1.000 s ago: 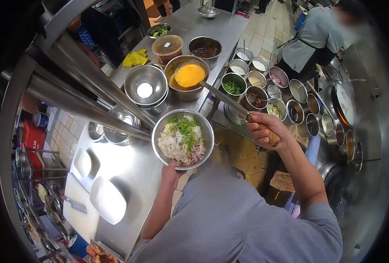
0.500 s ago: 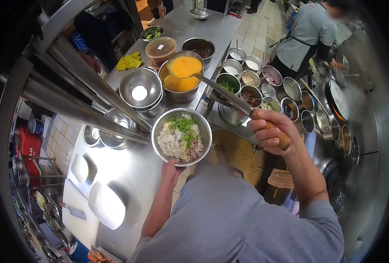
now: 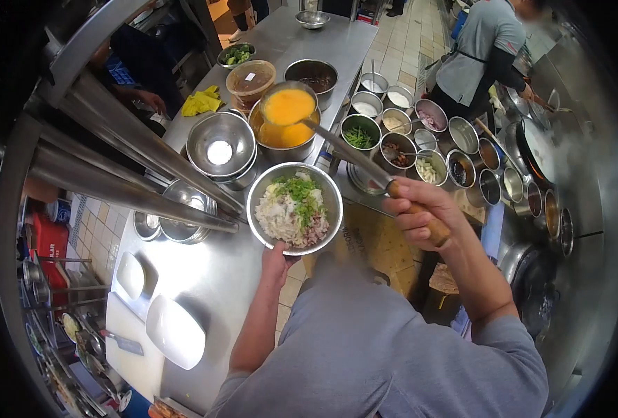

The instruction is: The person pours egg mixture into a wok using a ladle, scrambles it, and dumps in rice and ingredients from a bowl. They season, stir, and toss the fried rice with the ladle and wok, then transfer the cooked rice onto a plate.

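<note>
Head view: right hand [image 3: 424,213] clamped round the ladle [image 3: 350,156], orange liquid [image 3: 289,106] in it over the pot [image 3: 296,155]; left hand [image 3: 275,266], fingers partly hidden, clamped on the bowl's [image 3: 334,202] rim near the pot; ladle best kept level, bowl steady, to avoid spills

The bare right hand [image 3: 424,212] is closed in a full grip, its bare forearm [image 3: 477,268] slanting up and inward from a grey short sleeve [image 3: 507,348]. The bare left hand [image 3: 275,266] grips too, thumb [image 3: 279,249] uppermost, at the end of an extended left forearm [image 3: 254,326].
</note>
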A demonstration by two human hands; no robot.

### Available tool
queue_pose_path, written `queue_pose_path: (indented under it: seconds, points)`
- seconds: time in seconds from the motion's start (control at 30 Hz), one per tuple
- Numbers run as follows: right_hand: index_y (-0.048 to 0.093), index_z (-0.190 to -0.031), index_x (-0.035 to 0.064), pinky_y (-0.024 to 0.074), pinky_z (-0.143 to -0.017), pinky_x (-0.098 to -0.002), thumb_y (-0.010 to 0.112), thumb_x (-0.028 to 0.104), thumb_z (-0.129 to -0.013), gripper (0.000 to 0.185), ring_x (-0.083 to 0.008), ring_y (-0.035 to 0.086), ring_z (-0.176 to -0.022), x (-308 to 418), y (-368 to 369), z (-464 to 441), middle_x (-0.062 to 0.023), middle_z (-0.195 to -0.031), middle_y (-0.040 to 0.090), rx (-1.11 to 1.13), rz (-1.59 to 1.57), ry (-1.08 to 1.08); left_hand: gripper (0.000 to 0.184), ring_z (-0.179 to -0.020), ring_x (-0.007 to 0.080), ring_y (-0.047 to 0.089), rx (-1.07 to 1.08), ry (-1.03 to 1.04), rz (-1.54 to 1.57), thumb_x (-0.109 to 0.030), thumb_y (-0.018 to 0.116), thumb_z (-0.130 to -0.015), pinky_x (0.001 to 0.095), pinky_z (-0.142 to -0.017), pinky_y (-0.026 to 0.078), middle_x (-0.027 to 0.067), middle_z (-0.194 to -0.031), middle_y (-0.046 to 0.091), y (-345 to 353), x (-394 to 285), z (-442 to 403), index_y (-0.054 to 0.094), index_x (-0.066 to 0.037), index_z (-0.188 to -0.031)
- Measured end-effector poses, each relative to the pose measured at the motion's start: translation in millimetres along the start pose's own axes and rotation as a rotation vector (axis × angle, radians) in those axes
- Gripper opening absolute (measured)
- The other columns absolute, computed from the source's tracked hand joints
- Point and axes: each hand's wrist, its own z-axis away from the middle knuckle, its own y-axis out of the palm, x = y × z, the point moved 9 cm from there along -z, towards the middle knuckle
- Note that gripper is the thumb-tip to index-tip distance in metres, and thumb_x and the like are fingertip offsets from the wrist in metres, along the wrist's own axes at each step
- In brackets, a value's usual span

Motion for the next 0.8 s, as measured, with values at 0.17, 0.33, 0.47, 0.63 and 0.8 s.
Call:
queue_pose_path:
  seconds: [0.17, 0.33, 0.47, 0.63, 0.8]
  points:
    - [0.045, -0.098, 0.014, 0.0429, -0.041, -0.0217, 0.048, 0.013, -0.098, 0.003, -0.0041, 0.047, -0.053, -14.2, -36.7, -8.0, -0.0012, -0.082, 0.047, -0.059, 0.043, 0.03, 0.049, -0.097, 0.0272, 0.063, 0.015, 0.04, -0.008, -0.008, 0.047, -0.082, 0.0397, -0.073, 0.057, 0.016, -0.117, 0.056, -2.1, -5.8, -7.0, 0.04, 0.0, -0.13]
    - [0.047, -0.115, 0.0084, 0.0432, -0.041, -0.0211, 0.046, 0.014, -0.099, 0.017, -0.0046, 0.046, -0.052, -23.9, -30.6, 29.3, -0.0021, -0.081, 0.047, 0.015, 0.001, 0.014, 0.046, -0.091, 0.0257, 0.065, -0.055, 0.119, -0.049, -0.009, 0.051, -0.082, 0.038, -0.067, 0.057, 0.0161, -0.113, 0.059, 1.0, -15.9, -9.5, 0.043, 0.002, -0.126]
    - [0.04, -0.132, 0.0037, 0.0418, -0.039, -0.0213, 0.046, 0.013, -0.098, 0.035, -0.0044, 0.046, -0.05, -36.0, -27.8, 86.2, -0.0034, -0.081, 0.046, 0.083, -0.05, -0.035, 0.043, -0.087, 0.0269, 0.066, -0.068, 0.094, -0.121, -0.009, 0.052, -0.083, 0.0404, -0.065, 0.056, 0.014, -0.107, 0.062, 0.6, -7.3, -29.4, 0.046, 0.0, -0.124]
    - [0.034, -0.137, 0.0036, 0.0402, -0.039, -0.0221, 0.047, 0.012, -0.098, 0.042, -0.0043, 0.044, -0.049, -66.9, -42.4, 171.7, -0.0036, -0.082, 0.046, 0.116, -0.167, -0.091, 0.045, -0.099, 0.0297, 0.063, -0.031, 0.089, -0.168, -0.01, 0.05, -0.083, 0.0456, -0.073, 0.055, 0.0187, -0.115, 0.057, 40.3, 17.2, -30.5, 0.043, 0.002, -0.127]
    - [0.045, -0.113, 0.0114, 0.042, -0.045, -0.024, 0.047, 0.015, -0.1, 0.014, -0.0059, 0.045, -0.055, -97.7, -95.2, 267.1, -0.0024, -0.085, 0.048, 0.017, -0.199, -0.346, 0.04, -0.1, 0.028, 0.061, 0.139, -0.007, -0.331, -0.012, 0.048, -0.084, 0.0458, -0.079, 0.052, 0.0136, -0.113, 0.058, 111.4, 83.8, -37.6, 0.049, -0.002, -0.123]
